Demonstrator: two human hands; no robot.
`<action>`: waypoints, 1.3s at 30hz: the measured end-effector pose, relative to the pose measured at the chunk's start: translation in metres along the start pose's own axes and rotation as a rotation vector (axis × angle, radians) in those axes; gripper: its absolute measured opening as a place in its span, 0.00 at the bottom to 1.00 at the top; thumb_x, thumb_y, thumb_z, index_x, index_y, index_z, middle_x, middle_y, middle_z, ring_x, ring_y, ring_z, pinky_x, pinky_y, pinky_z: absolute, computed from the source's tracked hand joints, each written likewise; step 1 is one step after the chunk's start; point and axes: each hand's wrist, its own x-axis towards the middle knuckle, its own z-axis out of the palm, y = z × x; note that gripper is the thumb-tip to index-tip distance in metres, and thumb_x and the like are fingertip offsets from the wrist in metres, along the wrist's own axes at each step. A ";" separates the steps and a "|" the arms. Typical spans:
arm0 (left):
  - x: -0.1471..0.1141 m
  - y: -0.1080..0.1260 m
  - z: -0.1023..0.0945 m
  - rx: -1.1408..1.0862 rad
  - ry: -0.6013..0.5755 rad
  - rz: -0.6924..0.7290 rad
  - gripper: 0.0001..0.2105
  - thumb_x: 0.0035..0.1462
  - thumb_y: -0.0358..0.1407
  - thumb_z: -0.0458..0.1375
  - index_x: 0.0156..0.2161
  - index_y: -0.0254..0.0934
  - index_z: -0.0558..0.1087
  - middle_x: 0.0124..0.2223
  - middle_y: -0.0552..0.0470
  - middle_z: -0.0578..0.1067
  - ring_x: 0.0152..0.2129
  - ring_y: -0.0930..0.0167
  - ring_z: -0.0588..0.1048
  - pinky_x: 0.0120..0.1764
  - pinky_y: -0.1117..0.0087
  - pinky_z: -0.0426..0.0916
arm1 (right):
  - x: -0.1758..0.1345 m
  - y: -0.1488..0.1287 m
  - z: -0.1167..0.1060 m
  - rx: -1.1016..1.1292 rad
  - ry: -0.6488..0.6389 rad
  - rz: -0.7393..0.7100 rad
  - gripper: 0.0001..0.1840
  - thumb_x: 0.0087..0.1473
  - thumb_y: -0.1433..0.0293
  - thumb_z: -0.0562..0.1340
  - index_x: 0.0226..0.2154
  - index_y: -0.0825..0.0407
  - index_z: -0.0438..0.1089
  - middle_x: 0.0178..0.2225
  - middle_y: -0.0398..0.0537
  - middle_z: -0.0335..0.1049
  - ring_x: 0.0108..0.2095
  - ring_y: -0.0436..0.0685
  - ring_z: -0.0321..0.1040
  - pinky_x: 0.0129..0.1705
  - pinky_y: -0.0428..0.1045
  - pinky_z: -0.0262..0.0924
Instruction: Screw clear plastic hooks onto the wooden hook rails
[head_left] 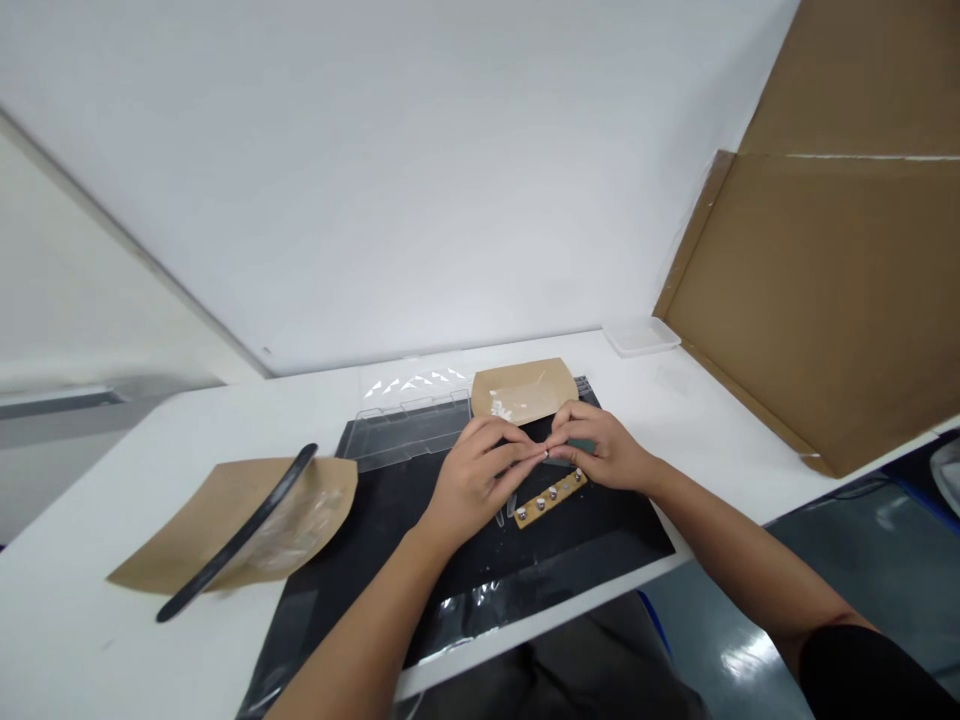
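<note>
My left hand [480, 475] and my right hand [606, 448] meet fingertip to fingertip above the black mat [465, 560]. Both are closed in a pinch, with a tiny pale piece between them that is too small to make out. Just below the fingers lies a yellowish strip [534, 512] bearing several small round silver pegs. Beside its left end, near my left hand, are clear nail tips [500, 518]. A dark greenish flat thing [580, 444] shows partly behind my right fingers.
Behind my hands sits a brown paper tray [555, 377] with small white pieces. Another brown paper tray [187, 510] at the left holds clear pieces, with a black curved bar [240, 535] across it. A clear divided case [409, 432], a plastic lid [641, 337] and cardboard panels [817, 290] stand around.
</note>
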 end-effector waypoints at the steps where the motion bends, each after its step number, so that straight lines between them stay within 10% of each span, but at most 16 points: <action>1: -0.001 0.000 0.001 -0.002 -0.006 -0.006 0.06 0.67 0.29 0.65 0.47 0.40 0.81 0.40 0.49 0.80 0.39 0.67 0.77 0.45 0.62 0.72 | 0.000 0.002 0.000 0.003 -0.006 -0.007 0.09 0.70 0.64 0.65 0.42 0.50 0.80 0.40 0.49 0.71 0.41 0.55 0.72 0.46 0.52 0.67; 21: -0.010 -0.009 0.008 0.037 -0.226 0.042 0.06 0.72 0.32 0.58 0.50 0.37 0.75 0.44 0.45 0.78 0.45 0.63 0.74 0.51 0.59 0.72 | -0.003 0.019 -0.009 0.039 -0.202 0.037 0.11 0.66 0.59 0.69 0.40 0.50 0.81 0.37 0.49 0.76 0.40 0.56 0.74 0.47 0.52 0.69; 39: -0.020 -0.022 0.014 0.085 -0.164 0.052 0.13 0.73 0.30 0.55 0.57 0.36 0.78 0.35 0.48 0.84 0.42 0.63 0.77 0.44 0.63 0.79 | -0.007 0.023 -0.022 -0.063 -0.457 0.099 0.06 0.57 0.65 0.75 0.34 0.49 0.81 0.34 0.45 0.81 0.38 0.56 0.75 0.47 0.51 0.65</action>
